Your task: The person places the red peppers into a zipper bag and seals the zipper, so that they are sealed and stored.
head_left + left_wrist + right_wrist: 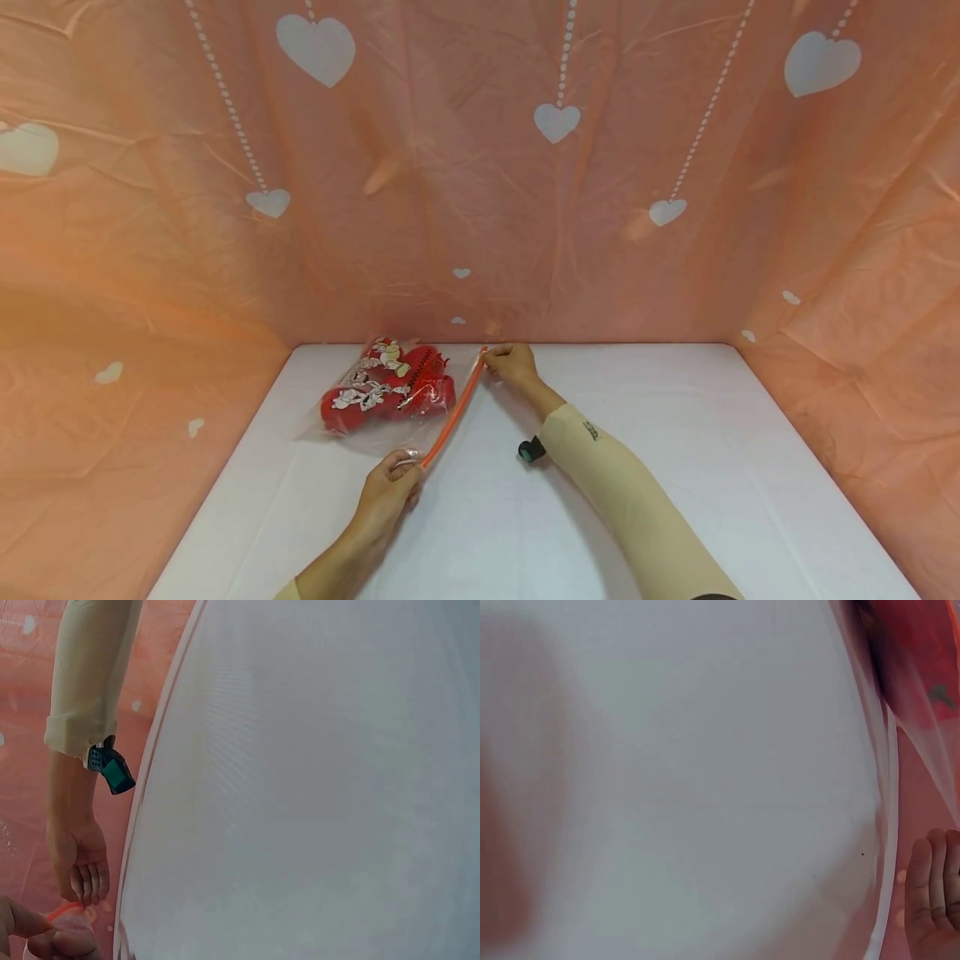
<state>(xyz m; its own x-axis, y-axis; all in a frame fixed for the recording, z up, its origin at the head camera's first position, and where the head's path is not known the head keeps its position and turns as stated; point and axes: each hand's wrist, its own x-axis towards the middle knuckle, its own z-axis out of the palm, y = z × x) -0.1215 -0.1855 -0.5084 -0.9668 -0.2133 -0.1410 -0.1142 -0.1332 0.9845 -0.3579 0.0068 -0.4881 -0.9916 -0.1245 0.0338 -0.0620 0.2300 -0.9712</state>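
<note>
A clear plastic zip bag (414,440) lies at the back left of the white table, with a red item (431,379) inside it. Cartoon figures in white and yellow show on the red; what kind of item it is I cannot tell. Along the bag's right edge runs an orange zip strip (454,417). My left hand (386,493) pinches the strip's near end, and my right hand (513,364) pinches its far end. The left wrist view shows fingertips of the left hand (52,934) at the strip. In the right wrist view, the right hand (934,900) is partly cut off.
The white table (675,450) runs back to an orange curtain (480,208) printed with white hearts. More of this cloth hangs at both sides. A small black camera (532,450) is strapped at the right wrist, below a beige sleeve (622,492).
</note>
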